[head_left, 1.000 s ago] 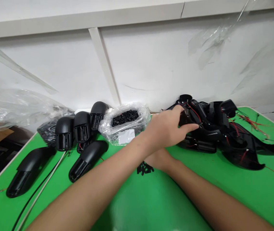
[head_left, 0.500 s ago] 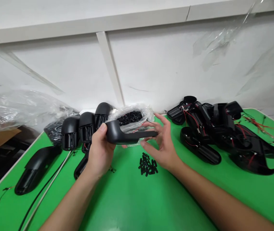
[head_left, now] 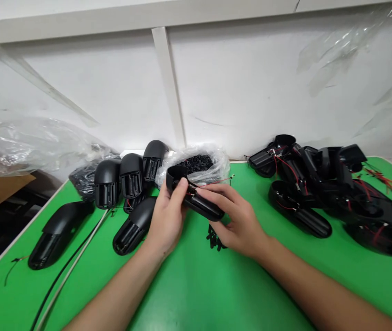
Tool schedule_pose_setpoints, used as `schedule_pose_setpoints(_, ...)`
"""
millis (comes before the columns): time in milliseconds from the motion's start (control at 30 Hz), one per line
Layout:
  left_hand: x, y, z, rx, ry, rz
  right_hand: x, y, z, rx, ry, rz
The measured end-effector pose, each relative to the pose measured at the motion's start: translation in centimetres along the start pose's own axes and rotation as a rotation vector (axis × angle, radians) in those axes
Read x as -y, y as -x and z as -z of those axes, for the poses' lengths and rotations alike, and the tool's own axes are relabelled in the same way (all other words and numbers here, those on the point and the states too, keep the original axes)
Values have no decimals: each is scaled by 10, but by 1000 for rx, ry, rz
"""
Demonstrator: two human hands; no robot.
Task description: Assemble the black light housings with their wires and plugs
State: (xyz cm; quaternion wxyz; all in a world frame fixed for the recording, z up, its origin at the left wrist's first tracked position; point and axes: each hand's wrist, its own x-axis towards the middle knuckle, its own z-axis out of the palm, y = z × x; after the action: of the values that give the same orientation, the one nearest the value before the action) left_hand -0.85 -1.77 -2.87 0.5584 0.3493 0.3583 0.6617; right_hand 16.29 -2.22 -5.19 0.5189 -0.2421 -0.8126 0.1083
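**Q: What could go wrong here?**
A: Judged risk: strain on the thin red wires [head_left: 193, 190] at the open end of the black plastic housing [head_left: 204, 208]. A sharp twist or tug could pull them loose. A slipping grip could also drop the housing onto the small black pegs [head_left: 214, 239] below, scattering them.

**Q: Where is the housing, and how is it held?**
A: It is raised above the green desk [head_left: 216, 294], between the left hand [head_left: 166, 216] and the right hand [head_left: 240, 225]. The left fingers [head_left: 182, 185] close narrowly around its wider end. The right fingers [head_left: 213, 195] lie across its body, also in a narrow hold.

**Q: What stands nearby or in the way?**
A: Just beyond the hands lies a clear plastic bag [head_left: 218, 168] of black pieces. Another black housing [head_left: 134, 225] lies just beside the left hand, with a cluster of similar housings [head_left: 131, 181] behind it. To the right is a heap of wired black parts [head_left: 320, 184], near the right hand. A black cable [head_left: 68, 262] and a white cord [head_left: 73, 255] cross the desk at left, well clear of both hands.
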Motion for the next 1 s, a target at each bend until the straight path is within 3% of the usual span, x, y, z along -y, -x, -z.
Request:
schedule_pose_setpoints(100, -17, -9, 1, -130, 96, 88, 11, -1, 2, 1, 10, 34)
schedule_pose_setpoints(300, -37, -13, 4, -97, 116, 208, 17, -6, 9, -234, 207, 2)
schedule_pose_setpoints(533, -34, -6, 6, -36, 138, 304, 11, -2, -4, 26, -221, -332)
schedule_pose_setpoints(700, -34, -1, 0, -102, 22, 284, 16, -1, -10, 60, -413, -512)
schedule_pose_setpoints(867, -28, -1, -3, -128, 3, 202, 21, -4, -8, 81, -464, -524)
schedule_pose_setpoints(1000, -27, -1, -2, -120, 10, 218, 25, -4, -4, 84, -338, -373)
